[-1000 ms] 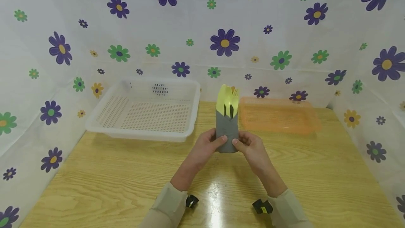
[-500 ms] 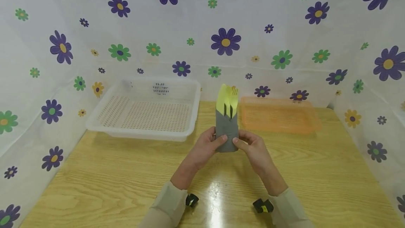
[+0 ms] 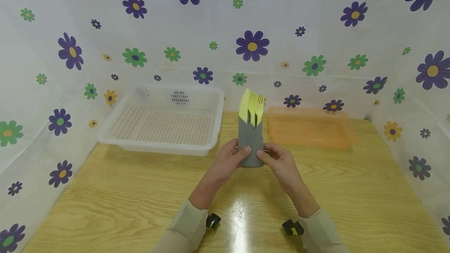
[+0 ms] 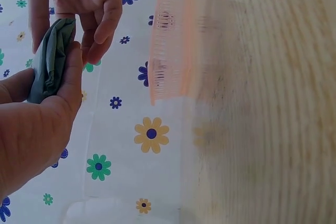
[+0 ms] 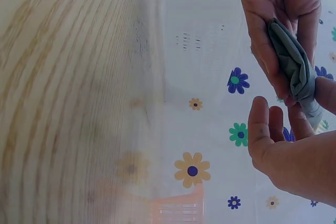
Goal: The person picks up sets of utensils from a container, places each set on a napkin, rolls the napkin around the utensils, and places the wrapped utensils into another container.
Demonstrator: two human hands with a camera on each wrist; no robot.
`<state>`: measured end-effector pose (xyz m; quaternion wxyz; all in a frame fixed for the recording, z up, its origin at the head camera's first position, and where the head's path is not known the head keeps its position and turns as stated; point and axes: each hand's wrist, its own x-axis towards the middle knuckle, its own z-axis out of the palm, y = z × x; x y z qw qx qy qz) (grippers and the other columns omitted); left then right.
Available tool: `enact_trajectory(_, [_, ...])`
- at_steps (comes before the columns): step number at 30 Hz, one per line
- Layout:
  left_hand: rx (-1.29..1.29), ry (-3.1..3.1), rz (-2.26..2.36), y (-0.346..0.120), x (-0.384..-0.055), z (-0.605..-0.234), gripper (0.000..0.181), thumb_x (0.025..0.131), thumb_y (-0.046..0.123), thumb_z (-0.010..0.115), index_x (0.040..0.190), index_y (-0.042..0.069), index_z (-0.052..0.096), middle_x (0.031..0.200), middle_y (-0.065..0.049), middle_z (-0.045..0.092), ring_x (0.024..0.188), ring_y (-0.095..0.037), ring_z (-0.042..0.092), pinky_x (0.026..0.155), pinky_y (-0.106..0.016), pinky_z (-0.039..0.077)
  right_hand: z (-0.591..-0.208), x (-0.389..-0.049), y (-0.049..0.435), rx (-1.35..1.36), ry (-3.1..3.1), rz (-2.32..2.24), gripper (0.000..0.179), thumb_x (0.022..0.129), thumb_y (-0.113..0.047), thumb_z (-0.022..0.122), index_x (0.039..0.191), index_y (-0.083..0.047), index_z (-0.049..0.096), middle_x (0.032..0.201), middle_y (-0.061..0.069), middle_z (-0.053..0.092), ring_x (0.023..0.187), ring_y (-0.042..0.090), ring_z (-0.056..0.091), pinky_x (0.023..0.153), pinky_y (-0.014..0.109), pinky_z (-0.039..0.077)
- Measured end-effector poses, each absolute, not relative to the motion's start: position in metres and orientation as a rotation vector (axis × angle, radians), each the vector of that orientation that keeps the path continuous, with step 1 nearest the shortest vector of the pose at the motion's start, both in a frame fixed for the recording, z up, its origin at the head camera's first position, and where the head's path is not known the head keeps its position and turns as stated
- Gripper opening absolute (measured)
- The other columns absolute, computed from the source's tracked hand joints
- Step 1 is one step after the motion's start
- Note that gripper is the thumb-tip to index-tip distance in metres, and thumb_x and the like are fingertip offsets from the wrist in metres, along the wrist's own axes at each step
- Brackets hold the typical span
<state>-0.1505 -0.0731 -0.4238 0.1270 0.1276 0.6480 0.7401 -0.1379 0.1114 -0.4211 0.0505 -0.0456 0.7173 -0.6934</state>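
Note:
A folded grey napkin (image 3: 250,139) stands upright between my two hands, held above the table. Out of its top pocket poke a yellow knife (image 3: 244,106), a yellow spoon (image 3: 252,106) and a yellow fork (image 3: 259,109), side by side. My left hand (image 3: 230,159) grips the napkin's lower left edge, thumb in front and fingers behind. On the lower right edge, my right hand (image 3: 281,163) pinches it the same way. Both wrist views look at the napkin's folded bottom end, seen as grey layers (image 4: 51,61) in the left wrist view.
At the back left of the wooden table (image 3: 140,198) stands a white perforated basket (image 3: 158,147). An orange shallow basket (image 3: 313,141) lies at the back right. Flower-printed white sheeting (image 3: 218,22) walls the table at the back and both sides.
The napkin with its cutlery has tipped a little more upright and shifted slightly up and left. Both hands keep their hold on it. The baskets stay where they were.

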Motion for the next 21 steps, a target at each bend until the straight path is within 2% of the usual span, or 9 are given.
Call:
enact_trajectory(8, [0.363, 1.905, 2.143, -0.078, -0.147, -0.416, 0.04, 0.103, 0.013, 0.051, 0.137, -0.008, 0.044, 0.121, -0.028, 0.064, 0.101, -0.018, 0.067, 0.089, -0.037, 0.053, -0.419, -0.136, 0.109, -0.173, 2.156, -2.14, 0.033, 0.097, -0.009, 0.063, 0.125, 0.008, 0.06, 0.108, 0.007, 0.066, 0.094, 0.013, 0.062, 0.083, 0.029, 0.054])
enact_trajectory(21, [0.328, 2.013, 2.096, -0.095, -0.148, -0.409, 0.041, 0.103, 0.015, 0.052, 0.138, -0.005, 0.046, 0.128, -0.025, 0.062, 0.111, -0.028, 0.064, 0.095, -0.043, 0.05, -0.411, -0.14, 0.099, -0.244, 2.244, -2.045, 0.031, 0.096, -0.013, 0.065, 0.12, 0.006, 0.063, 0.112, 0.017, 0.064, 0.091, 0.016, 0.064, 0.078, 0.031, 0.056])
